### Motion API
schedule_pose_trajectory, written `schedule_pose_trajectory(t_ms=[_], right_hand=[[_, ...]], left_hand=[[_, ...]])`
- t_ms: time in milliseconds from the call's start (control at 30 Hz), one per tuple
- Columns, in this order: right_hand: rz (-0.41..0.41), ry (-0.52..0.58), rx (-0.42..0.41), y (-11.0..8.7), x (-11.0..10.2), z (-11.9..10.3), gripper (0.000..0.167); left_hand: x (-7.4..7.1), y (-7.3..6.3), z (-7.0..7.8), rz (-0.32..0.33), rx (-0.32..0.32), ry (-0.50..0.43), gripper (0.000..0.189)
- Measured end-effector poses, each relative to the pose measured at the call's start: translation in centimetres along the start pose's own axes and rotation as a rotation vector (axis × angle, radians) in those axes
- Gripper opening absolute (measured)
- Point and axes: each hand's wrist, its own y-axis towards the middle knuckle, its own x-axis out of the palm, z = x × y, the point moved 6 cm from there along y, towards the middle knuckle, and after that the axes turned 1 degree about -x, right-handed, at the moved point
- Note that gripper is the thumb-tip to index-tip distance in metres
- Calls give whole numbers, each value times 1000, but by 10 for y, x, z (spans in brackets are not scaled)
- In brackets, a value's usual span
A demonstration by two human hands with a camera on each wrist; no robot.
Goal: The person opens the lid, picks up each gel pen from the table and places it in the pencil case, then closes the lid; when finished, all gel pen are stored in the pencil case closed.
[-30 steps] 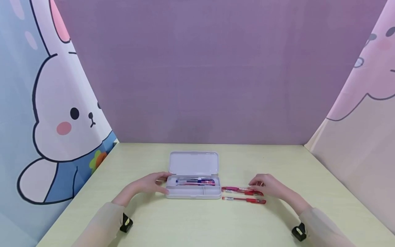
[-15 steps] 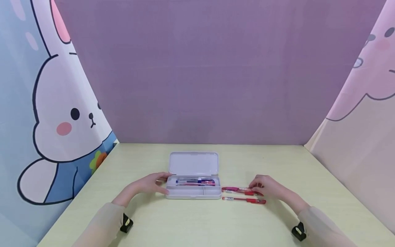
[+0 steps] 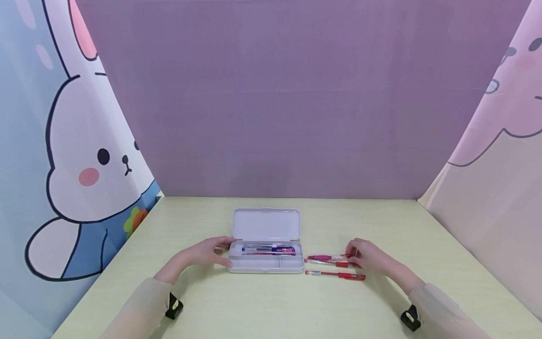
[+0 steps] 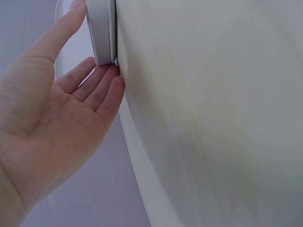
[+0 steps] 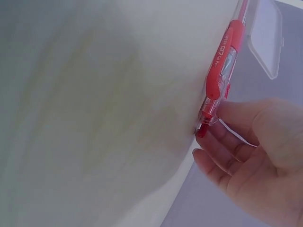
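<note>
A white pencil case (image 3: 258, 270) lies on the table with its lid (image 3: 266, 224) flipped back. My left hand (image 3: 207, 251) grips its left end, thumb at the front corner and fingers at the back. Several pens (image 3: 271, 249) lie in its rear compartment; the front compartments hold nothing. To the right of the case, my right hand (image 3: 367, 255) pinches the right end of a magenta pen (image 3: 323, 257) between thumb and fingers. In front of that pen lies a red gel pen (image 5: 220, 66), partly screening the fingertips in the right wrist view. Another red pen (image 3: 351, 276) lies nearest me.
The pale table (image 3: 271, 306) runs back to a purple panel (image 3: 288, 99). Printed cloths flank it, one with a rabbit (image 3: 91, 155) at left.
The magenta pen has slid slightly to the right, away from the case, with my right hand. My left hand and the case have stayed put.
</note>
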Motion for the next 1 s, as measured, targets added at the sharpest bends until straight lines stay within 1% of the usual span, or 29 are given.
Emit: schedule_pose_trajectory(t_ms=[133,200,400,567,800,1000], right_hand=[[0,-23,-10,0,-1,-1,9],[-3,-26,-1,-1,-2,-1,9],[-29,18,49,-2,-2,1,9],[-23,41,55,-3,-4,2,9],[4,65,27,-3,-11,0,6],[49,29,-47,-2,-18,-2,8]], left_hand=[[0,1,-1,4,4,4,75],[0,1,-1,6,6,6,75],[0,1,-1,1,2,3,76],[0,-1,-1,5,-10,3,76],[0,1,-4,10,-5,-5,76],[1,2,-4,4,-3,-8,76]])
